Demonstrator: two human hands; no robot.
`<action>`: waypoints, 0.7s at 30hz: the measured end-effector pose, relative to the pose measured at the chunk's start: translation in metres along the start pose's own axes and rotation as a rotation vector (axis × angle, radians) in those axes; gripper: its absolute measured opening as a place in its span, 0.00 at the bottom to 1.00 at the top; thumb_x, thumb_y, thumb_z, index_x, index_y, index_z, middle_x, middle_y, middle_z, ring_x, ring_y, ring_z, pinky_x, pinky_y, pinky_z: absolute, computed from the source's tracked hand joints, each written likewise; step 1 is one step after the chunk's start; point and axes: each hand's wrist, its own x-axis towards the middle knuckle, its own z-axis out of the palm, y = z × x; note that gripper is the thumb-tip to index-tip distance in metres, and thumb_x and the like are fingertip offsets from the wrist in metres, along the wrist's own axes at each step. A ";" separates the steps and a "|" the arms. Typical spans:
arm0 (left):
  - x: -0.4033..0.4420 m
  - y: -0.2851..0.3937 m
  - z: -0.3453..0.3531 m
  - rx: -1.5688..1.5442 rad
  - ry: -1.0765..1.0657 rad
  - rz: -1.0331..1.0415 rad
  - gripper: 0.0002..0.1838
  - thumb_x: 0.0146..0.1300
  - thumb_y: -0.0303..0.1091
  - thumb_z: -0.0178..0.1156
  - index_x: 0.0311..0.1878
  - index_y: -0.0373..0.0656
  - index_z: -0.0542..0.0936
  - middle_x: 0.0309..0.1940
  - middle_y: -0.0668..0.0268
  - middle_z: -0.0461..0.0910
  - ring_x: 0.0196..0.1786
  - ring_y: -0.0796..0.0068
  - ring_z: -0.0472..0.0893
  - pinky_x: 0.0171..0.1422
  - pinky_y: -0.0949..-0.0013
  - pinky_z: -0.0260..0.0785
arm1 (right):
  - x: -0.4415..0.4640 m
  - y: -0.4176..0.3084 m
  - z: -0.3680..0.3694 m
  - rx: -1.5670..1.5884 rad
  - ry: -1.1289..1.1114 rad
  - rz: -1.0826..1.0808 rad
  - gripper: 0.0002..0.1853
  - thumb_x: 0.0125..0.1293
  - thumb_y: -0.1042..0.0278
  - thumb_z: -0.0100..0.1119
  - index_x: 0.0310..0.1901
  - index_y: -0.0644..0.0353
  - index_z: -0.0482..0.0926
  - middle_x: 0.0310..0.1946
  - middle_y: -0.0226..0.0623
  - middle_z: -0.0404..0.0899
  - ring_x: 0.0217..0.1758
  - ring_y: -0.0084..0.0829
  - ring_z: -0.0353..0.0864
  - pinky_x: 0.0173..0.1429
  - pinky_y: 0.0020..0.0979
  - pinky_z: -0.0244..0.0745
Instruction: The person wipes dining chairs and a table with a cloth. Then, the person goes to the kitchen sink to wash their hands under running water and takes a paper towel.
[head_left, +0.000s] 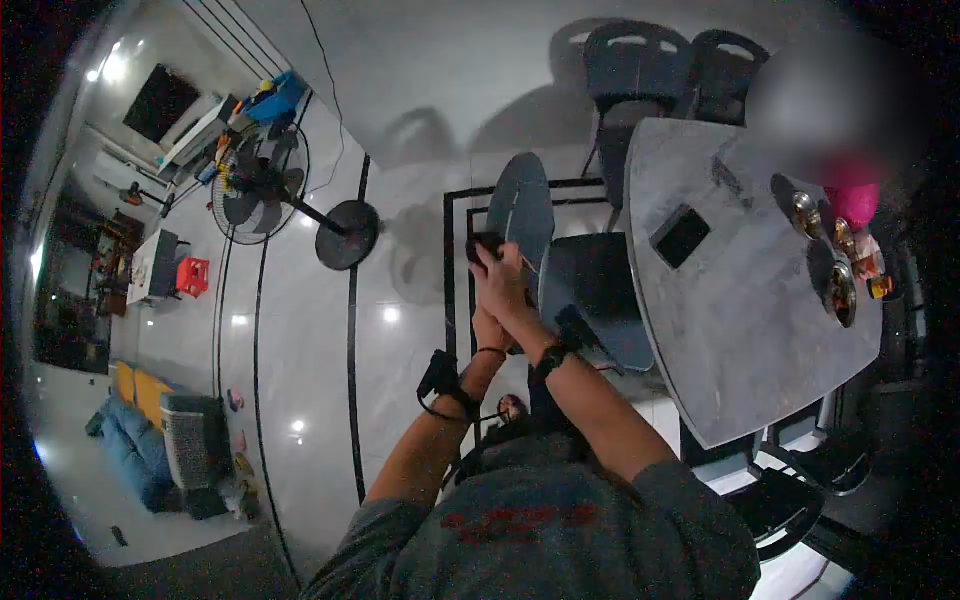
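My right hand is raised in front of my body, its fingers closed around a small black object. I cannot make out what kind of object it is. My left hand sits just below and against the right one. Its fingers are mostly hidden, so their grip does not show. Dark bands circle both wrists, and a black strapped device hangs at the left wrist. Right behind the hands stands a grey chair with a rounded backrest.
A marble-patterned table to the right carries a black phone-like slab and metal bowls. A person in pink is beyond it. Dark chairs line the wall. A standing fan and sofa are left.
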 end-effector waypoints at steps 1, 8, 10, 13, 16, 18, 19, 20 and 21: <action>-0.002 0.001 -0.003 -0.015 0.023 -0.030 0.25 0.48 0.35 0.60 0.47 0.37 0.65 0.38 0.50 0.74 0.42 0.52 0.74 0.43 0.60 0.67 | 0.013 0.001 0.004 0.007 -0.016 0.021 0.19 0.45 0.64 0.62 0.42 0.58 0.75 0.40 0.49 0.63 0.45 0.50 0.63 0.45 0.42 0.62; -0.017 0.017 -0.015 0.088 0.117 -0.106 0.17 0.51 0.32 0.57 0.43 0.38 0.68 0.31 0.50 0.76 0.36 0.49 0.76 0.37 0.60 0.67 | 0.168 0.049 0.032 -0.153 0.024 0.238 0.16 0.53 0.58 0.52 0.41 0.57 0.75 0.39 0.48 0.69 0.43 0.47 0.69 0.43 0.45 0.65; -0.014 0.025 -0.014 0.055 0.135 -0.187 0.16 0.52 0.32 0.57 0.43 0.37 0.68 0.30 0.51 0.76 0.35 0.50 0.76 0.36 0.61 0.67 | 0.214 0.091 0.047 -0.078 -0.099 0.326 0.16 0.54 0.57 0.49 0.40 0.57 0.76 0.39 0.48 0.72 0.44 0.46 0.70 0.44 0.46 0.65; -0.012 0.025 -0.014 0.008 0.103 -0.161 0.16 0.53 0.32 0.55 0.44 0.38 0.68 0.30 0.51 0.76 0.35 0.49 0.75 0.35 0.62 0.68 | 0.262 0.139 0.057 -0.626 -0.623 0.169 0.15 0.55 0.62 0.42 0.35 0.59 0.78 0.38 0.44 0.76 0.44 0.45 0.72 0.46 0.47 0.66; -0.009 0.019 -0.014 0.043 0.072 -0.194 0.17 0.53 0.32 0.55 0.46 0.39 0.66 0.30 0.50 0.75 0.35 0.47 0.75 0.35 0.60 0.68 | 0.260 0.128 0.044 -0.413 -0.359 0.244 0.15 0.54 0.61 0.44 0.35 0.59 0.78 0.34 0.45 0.77 0.42 0.47 0.73 0.43 0.45 0.67; -0.009 0.011 -0.012 0.068 0.100 -0.181 0.18 0.52 0.33 0.55 0.46 0.39 0.66 0.30 0.49 0.75 0.35 0.47 0.74 0.34 0.58 0.67 | 0.244 0.123 0.042 -0.220 -0.184 0.223 0.15 0.54 0.59 0.46 0.35 0.58 0.78 0.33 0.48 0.77 0.41 0.46 0.73 0.42 0.44 0.67; -0.008 0.007 -0.011 0.100 0.099 -0.165 0.19 0.51 0.33 0.56 0.46 0.39 0.66 0.30 0.48 0.75 0.35 0.46 0.74 0.34 0.56 0.67 | 0.236 0.128 0.050 -0.025 -0.005 0.227 0.15 0.53 0.57 0.48 0.35 0.57 0.78 0.32 0.50 0.76 0.41 0.46 0.73 0.42 0.43 0.67; -0.004 0.005 -0.012 0.093 0.099 -0.156 0.19 0.51 0.33 0.56 0.46 0.39 0.66 0.30 0.48 0.75 0.35 0.46 0.74 0.34 0.56 0.67 | 0.223 0.139 0.075 -0.239 0.168 0.046 0.14 0.50 0.58 0.54 0.35 0.56 0.78 0.33 0.51 0.73 0.39 0.45 0.71 0.41 0.39 0.67; -0.002 0.005 -0.013 0.133 0.111 -0.067 0.21 0.50 0.34 0.57 0.47 0.39 0.65 0.30 0.48 0.75 0.35 0.46 0.74 0.34 0.55 0.66 | 0.206 0.118 0.063 -0.133 0.175 -0.027 0.13 0.49 0.60 0.56 0.34 0.56 0.78 0.33 0.49 0.70 0.38 0.44 0.70 0.41 0.38 0.66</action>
